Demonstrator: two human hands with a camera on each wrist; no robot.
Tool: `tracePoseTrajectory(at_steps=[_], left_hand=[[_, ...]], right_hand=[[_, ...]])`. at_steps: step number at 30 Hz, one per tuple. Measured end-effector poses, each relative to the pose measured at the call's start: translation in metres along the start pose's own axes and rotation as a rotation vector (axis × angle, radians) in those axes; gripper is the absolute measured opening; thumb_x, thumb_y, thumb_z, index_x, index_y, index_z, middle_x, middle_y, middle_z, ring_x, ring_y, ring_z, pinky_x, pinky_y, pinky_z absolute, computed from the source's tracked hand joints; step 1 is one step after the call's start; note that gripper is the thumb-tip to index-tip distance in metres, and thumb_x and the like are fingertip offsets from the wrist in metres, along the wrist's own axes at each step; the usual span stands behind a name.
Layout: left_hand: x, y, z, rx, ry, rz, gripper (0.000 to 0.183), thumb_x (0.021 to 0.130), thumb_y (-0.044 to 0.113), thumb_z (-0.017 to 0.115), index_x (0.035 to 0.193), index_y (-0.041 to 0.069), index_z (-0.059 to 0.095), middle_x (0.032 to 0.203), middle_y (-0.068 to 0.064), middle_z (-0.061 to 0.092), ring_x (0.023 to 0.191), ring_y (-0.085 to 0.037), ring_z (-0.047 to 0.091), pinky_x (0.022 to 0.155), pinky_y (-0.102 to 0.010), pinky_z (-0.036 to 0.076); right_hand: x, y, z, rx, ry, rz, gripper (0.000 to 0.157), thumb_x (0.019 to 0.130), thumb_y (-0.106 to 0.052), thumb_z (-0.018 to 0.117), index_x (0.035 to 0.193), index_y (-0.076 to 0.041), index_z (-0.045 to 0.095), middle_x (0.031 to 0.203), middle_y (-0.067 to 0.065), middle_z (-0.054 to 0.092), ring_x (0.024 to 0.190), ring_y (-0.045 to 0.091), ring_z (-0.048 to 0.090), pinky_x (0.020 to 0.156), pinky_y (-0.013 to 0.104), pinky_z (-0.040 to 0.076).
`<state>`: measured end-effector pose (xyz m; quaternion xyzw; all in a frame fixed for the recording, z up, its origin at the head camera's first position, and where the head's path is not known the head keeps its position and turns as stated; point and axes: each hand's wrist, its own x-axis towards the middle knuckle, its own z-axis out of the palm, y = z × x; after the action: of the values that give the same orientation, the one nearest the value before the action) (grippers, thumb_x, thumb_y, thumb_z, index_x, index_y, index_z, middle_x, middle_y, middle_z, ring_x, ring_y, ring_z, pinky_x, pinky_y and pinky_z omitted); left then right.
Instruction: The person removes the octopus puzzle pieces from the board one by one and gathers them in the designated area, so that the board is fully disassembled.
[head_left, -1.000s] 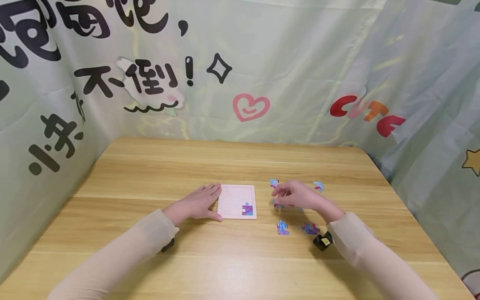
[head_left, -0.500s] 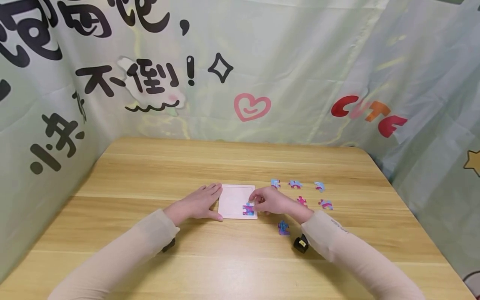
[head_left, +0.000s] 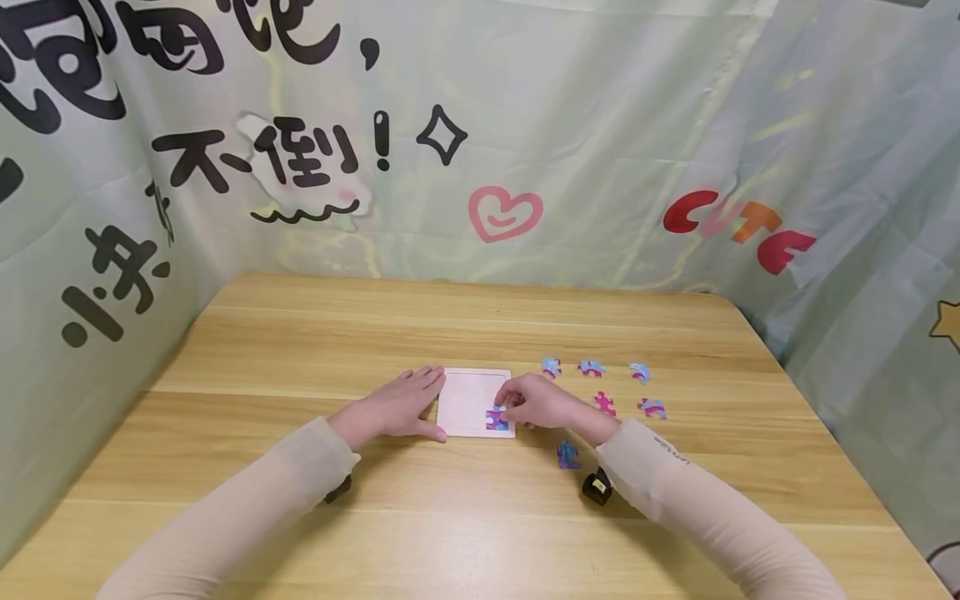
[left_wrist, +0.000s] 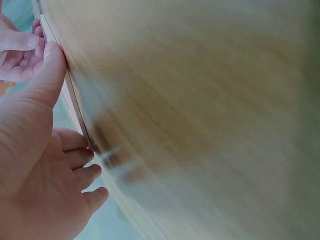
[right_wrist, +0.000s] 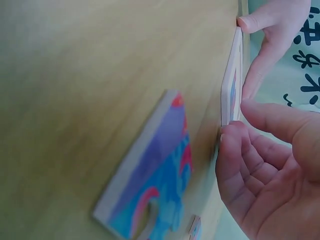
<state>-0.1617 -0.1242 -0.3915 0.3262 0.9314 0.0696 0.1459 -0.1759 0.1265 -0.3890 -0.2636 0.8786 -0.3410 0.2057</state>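
Note:
A pale pink square puzzle tray [head_left: 465, 400] lies on the table in the head view, with a pink-and-purple puzzle piece [head_left: 496, 420] in its near right corner. My left hand [head_left: 401, 404] rests along the tray's left edge, fingers extended and thumb at the near corner. At the right edge, my right hand [head_left: 542, 402] has its fingers curled in a pinch over the tray, beside that piece. The puzzle piece between its fingertips is mostly hidden. In the right wrist view, a blue-and-purple puzzle piece [right_wrist: 152, 170] lies on the table near this hand.
Loose puzzle pieces lie right of the tray: a blue one [head_left: 551, 367], a blue-and-pink one [head_left: 591, 368], a pink one [head_left: 604, 404] and several others. The right forearm covers part of the table [head_left: 450, 517]. A printed curtain [head_left: 585, 125] stands behind the table.
My right hand has moved left from among the loose pieces to the tray's right edge, then shifted only slightly in the last half second. The left hand keeps its place.

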Motion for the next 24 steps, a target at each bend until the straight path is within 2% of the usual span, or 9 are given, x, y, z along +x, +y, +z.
tracePoseTrajectory(at_steps=[12, 24], left_hand=[[-0.0001, -0.0001, -0.0006, -0.009, -0.004, 0.000, 0.095, 0.082, 0.057, 0.057, 0.143, -0.006, 0.021, 0.150, -0.019, 0.013, 0.137, -0.032, 0.011, 0.109, -0.046, 0.011], [0.0005, -0.0002, 0.0002, -0.008, -0.006, -0.004, 0.095, 0.081, 0.057, 0.057, 0.143, -0.005, 0.020, 0.150, -0.018, 0.013, 0.137, -0.031, 0.010, 0.109, -0.045, 0.011]], right_hand=[[-0.0016, -0.0011, -0.0025, 0.033, 0.046, 0.011, 0.006, 0.085, -0.002, 0.063, 0.091, -0.005, 0.064, 0.072, 0.001, 0.056, 0.054, 0.017, 0.052, 0.049, 0.028, 0.049], [-0.0027, 0.0015, -0.0034, 0.101, 0.057, 0.016, 0.007, 0.087, -0.002, 0.061, 0.091, -0.007, 0.064, 0.067, 0.004, 0.058, 0.051, 0.019, 0.051, 0.049, 0.030, 0.048]])
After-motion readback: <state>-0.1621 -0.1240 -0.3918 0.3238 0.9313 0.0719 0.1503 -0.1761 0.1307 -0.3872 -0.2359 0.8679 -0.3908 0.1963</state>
